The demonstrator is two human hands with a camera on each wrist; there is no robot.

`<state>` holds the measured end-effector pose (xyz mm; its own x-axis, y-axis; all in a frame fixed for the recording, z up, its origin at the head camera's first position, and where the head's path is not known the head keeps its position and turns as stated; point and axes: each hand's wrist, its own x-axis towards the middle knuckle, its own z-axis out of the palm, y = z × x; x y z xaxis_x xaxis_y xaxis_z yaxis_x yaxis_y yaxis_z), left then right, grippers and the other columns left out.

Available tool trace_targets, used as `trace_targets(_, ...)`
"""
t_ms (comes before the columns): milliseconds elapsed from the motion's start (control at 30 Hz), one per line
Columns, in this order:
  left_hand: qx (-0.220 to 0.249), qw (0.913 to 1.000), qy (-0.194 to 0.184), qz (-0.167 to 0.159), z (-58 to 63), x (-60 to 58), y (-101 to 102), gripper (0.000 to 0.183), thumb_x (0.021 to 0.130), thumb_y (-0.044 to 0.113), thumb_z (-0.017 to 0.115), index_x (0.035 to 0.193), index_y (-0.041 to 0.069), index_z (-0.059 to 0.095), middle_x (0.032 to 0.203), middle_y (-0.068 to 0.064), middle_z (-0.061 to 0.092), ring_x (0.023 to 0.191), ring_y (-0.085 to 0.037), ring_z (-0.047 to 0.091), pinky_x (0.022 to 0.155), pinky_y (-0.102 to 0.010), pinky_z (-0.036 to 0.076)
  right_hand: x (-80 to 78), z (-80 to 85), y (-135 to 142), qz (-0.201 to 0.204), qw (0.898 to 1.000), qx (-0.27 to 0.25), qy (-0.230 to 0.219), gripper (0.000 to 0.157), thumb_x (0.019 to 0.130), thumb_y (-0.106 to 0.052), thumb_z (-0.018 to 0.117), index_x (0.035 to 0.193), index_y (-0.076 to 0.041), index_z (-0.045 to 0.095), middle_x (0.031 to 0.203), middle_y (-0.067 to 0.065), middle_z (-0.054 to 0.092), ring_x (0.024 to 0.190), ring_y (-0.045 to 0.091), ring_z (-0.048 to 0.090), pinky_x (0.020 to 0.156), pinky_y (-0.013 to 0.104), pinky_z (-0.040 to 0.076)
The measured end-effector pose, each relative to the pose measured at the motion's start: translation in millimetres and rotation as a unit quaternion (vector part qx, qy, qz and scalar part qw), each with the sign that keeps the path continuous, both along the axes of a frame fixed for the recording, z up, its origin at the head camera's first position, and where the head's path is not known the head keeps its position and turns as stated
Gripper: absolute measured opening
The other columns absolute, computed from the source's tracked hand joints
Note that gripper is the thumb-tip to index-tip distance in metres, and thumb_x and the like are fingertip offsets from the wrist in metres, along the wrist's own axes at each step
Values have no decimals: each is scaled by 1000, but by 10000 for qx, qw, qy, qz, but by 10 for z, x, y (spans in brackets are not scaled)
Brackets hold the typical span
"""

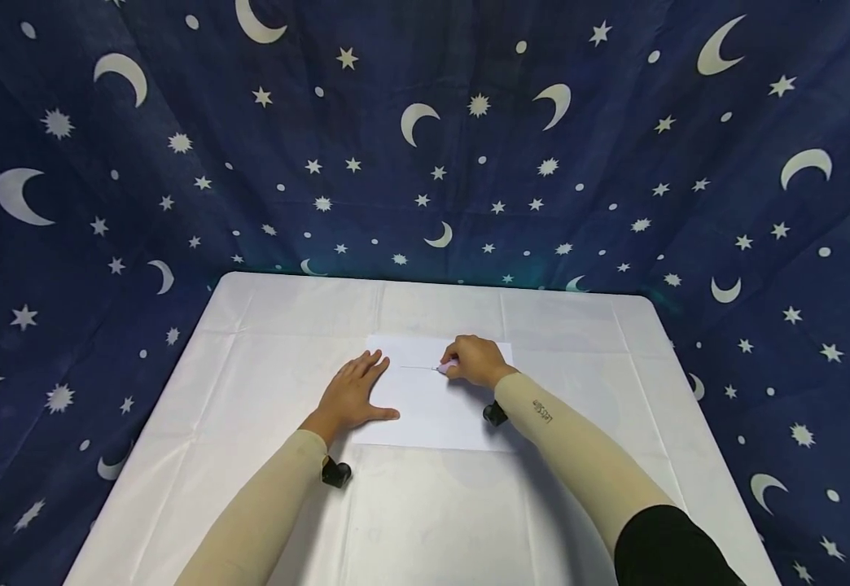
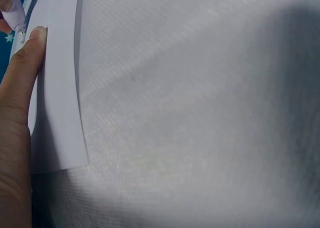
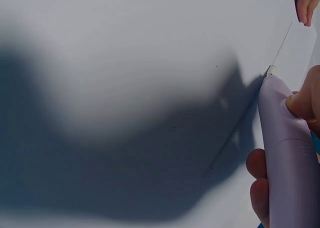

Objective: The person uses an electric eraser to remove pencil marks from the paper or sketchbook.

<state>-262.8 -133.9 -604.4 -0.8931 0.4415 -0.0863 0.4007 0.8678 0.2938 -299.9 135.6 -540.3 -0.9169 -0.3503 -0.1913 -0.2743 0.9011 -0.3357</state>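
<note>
A sheet of white paper [image 1: 432, 425] lies on the white-covered table. My left hand [image 1: 350, 396] rests on its left part, fingers spread and thumb pointing right. Over the right half, my right hand [image 1: 480, 360] grips a lavender utility knife [image 3: 286, 158] with a rounded body. The thumb presses the slider on its top, while other fingers wrap round the far side. Its short metal tip [image 3: 271, 70] is down at the paper. From the tip a thin dark line [image 1: 416, 367] runs left toward the left hand's fingers.
The white cloth [image 1: 432, 521] on the table shows fold creases. A dark blue curtain [image 1: 366, 163] with moons and stars hangs behind and at both sides. Beige sleeves [image 1: 564, 435] cover both forearms, with a small black camera [image 1: 494, 414] at the right wrist.
</note>
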Motion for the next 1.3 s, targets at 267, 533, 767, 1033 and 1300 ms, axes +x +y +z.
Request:
trace_targets(267, 4, 10000, 25, 17, 1, -8, -26, 111, 71, 80, 64, 157, 19, 28, 164, -3, 20, 152, -27, 14, 123, -48, 16, -30, -19, -65, 102, 9999, -56, 50, 15, 85, -26, 78, 99, -22, 79, 96, -6, 71, 84, 9, 59, 77, 31, 50)
trace_targets(533, -3, 10000, 68, 57, -25, -4, 2, 113, 70, 81, 63, 157, 19, 27, 164, -3, 20, 152, -26, 14, 123, -47, 16, -39, -25, -177, 98, 9999, -108, 89, 16, 84, -24, 78, 100, -22, 79, 99, -5, 71, 89, 11, 61, 82, 32, 52)
trace_targets(767, -35, 9999, 85, 49, -40, -2, -11, 113, 70, 81, 63, 157, 19, 28, 164, -4, 21, 152, -26, 14, 123, -47, 16, -20, -59, -126, 113, 9998, -136, 88, 17, 85, -26, 77, 102, -22, 79, 97, -5, 70, 86, 10, 60, 78, 30, 52)
trace_targets(1033, 1, 10000, 83, -3, -21, -5, -24, 112, 71, 80, 64, 157, 19, 27, 164, -3, 20, 152, -26, 14, 123, -47, 17, -29, -83, -2, 75, 9999, -48, 106, 16, 85, -28, 77, 100, -23, 79, 98, -6, 71, 88, 9, 60, 80, 30, 52)
trace_targets(1300, 1, 10000, 56, -13, -11, -3, 0, 112, 71, 80, 64, 157, 18, 28, 164, -4, 21, 152, -26, 14, 123, -47, 16, -52, -102, -47, 111, 9997, -82, 190, 16, 85, -28, 78, 100, -23, 79, 97, -6, 71, 86, 9, 61, 79, 31, 52)
